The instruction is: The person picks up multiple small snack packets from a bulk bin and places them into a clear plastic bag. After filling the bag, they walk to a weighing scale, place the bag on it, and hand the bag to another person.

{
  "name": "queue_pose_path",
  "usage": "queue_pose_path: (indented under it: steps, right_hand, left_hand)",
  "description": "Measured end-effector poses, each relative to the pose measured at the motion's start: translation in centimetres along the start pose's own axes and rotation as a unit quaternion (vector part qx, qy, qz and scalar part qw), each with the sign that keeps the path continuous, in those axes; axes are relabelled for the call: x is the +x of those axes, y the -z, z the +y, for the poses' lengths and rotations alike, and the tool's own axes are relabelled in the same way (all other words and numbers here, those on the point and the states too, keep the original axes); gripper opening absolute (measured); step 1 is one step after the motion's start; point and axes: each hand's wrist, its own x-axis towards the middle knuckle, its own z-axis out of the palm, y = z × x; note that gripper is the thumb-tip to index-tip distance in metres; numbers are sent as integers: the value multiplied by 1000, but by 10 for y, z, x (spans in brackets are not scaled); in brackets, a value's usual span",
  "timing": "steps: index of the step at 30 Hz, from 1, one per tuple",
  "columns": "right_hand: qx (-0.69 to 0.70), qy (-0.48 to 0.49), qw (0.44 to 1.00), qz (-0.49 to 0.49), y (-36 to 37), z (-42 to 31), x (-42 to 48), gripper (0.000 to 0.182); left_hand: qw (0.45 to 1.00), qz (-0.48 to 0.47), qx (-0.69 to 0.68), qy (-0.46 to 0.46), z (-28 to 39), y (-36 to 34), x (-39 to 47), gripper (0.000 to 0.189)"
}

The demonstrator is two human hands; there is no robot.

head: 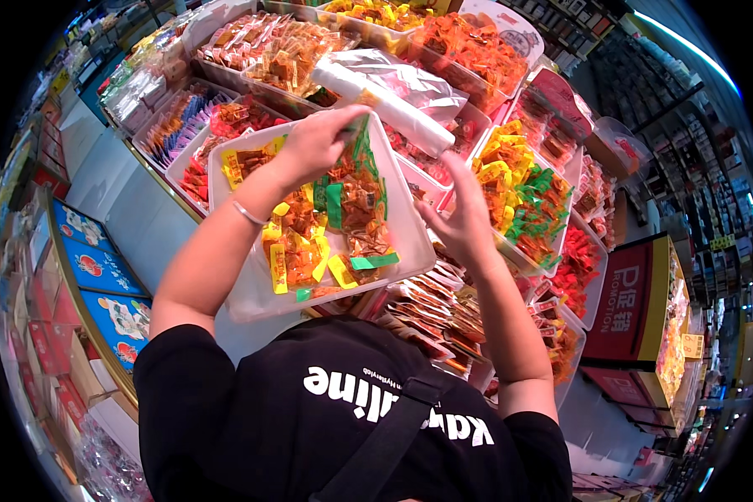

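A translucent plastic bin [414, 251] of small wrapped snacks, in yellow and green packets, is tilted in front of my body. My left hand [317, 141], with a bangle at the wrist, is over the bin's far rim, its fingers curled at the far corner beside green packets. My right hand [461, 216] is raised to the right of the bin with thumb and fingers apart and nothing seen between them. Just beyond its fingertips ends a roll of clear plastic bags [389, 103], which lies across the snack bins with a loose sheet spread behind it.
Bins of orange packets [470, 53], yellow and green packets [527, 188] and red packets [580, 270] surround the work area. Flat snack packs [436, 307] stand in rows near my body. A red promotion stand [627, 307] is at the right, a blue-panelled display case [94, 263] at the left.
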Motion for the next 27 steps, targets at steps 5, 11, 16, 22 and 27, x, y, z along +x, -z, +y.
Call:
queue_pose_path:
  steps: [5,11,16,22,27]
  right_hand:
    - [144,-58,983,-101,11,-12,27,77]
    - [664,-269,688,-116,-13,-38,-2,39]
    - [653,-311,689,-35,-15,-49,-8,37]
    - [650,-273,708,46,-10,-42,-3,30]
    - [655,-239,698,164,-18,-28,-1,28]
  left_hand:
    - [976,-191,-43,-97,86,34,19,40]
    - [994,-65,-48,-76,102,24,15,38]
    - [981,36,-186,44,92,19,10,55]
    - [689,-41,-636,344,111,-4,-25,40]
    - [725,60,-611,312,112,-4,-27,29]
